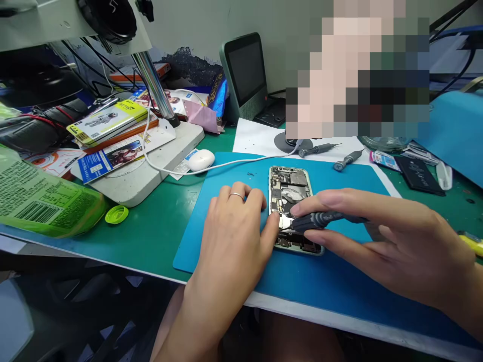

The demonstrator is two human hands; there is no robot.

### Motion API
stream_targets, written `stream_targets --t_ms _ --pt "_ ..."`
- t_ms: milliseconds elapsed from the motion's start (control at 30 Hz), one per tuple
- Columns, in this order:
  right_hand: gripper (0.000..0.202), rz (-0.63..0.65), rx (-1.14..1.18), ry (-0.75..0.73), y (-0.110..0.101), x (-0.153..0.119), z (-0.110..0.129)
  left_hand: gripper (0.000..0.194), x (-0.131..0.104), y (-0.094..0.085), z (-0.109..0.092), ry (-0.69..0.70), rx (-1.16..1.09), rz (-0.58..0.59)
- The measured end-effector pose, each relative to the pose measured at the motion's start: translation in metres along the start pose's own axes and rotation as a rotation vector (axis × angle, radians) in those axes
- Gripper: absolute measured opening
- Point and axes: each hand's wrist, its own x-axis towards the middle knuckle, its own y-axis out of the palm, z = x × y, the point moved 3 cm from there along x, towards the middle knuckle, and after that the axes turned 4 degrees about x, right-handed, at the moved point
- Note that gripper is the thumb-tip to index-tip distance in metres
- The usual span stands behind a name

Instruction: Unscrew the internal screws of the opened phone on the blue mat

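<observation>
my right hand [400, 241] is closed on a dark screwdriver [315, 220], pinched between thumb and fingers, its handle lying back across my palm side and its tip pointing left over the lower half of an opened phone [289, 196], at a pale, shiny piece [286, 222] inside it. the phone lies on the blue mat [294, 284] in front of me, its inner parts facing up. my left hand [234, 231], with a ring [237, 195] on one finger, sits palm down at the phone's left side, fingers curled and thumb reaching over its edge beside that piece; i cannot tell whether those fingers grip anything, as the back of my hand hides them. beyond the phone a white cable [234, 162] runs across the mat's far edge, and two more screwdrivers [347, 160] lie on white paper [260, 136]. a white rounded case [201, 160] rests near the mat's left corner on the green table [158, 231], close to the pale base [138, 188] of a metal-posted stand. farther left, a small green cap [116, 214] lies just beside a green bag [49, 201]. off to the right, a flat black piece [420, 176] lies past my knuckles.
</observation>
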Motion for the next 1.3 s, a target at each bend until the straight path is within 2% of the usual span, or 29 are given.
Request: stream_targets --t_ms 133,200,433,700,900,1067,1200,1300 --pt "0.077 0.049 -0.013 -0.104 0.001 0.000 0.004 0.011 -0.001 0.002 -0.001 0.013 -0.034 0.013" --pt "0.081 0.048 0.005 -0.084 -0.001 0.001 0.006 0.013 0.000 0.005 0.000 0.024 -0.032 0.018" --pt "0.066 0.034 0.005 -0.094 -0.004 0.003 0.011 0.032 -0.001 0.013 0.001 0.107 -0.176 0.022" --pt "0.064 -0.004 -0.032 -0.094 -0.004 0.005 0.014 0.046 -0.004 0.011 0.000 0.152 -0.252 -0.015" --pt "0.072 -0.024 -0.045 -0.077 -0.005 0.003 0.014 0.038 -0.005 0.013 0.000 0.246 -0.217 -0.028" --pt "0.080 -0.012 -0.080 -0.098 -0.006 0.004 0.016 0.040 -0.005 0.016 0.001 0.271 -0.221 -0.038" --pt "0.072 -0.017 -0.044 -0.104 -0.005 0.005 0.014 0.030 -0.005 0.014 0.000 0.293 -0.188 -0.046" --pt "0.067 -0.022 -0.022 -0.110 -0.004 0.004 0.012 0.030 -0.005 0.014 0.000 0.284 -0.167 -0.046"
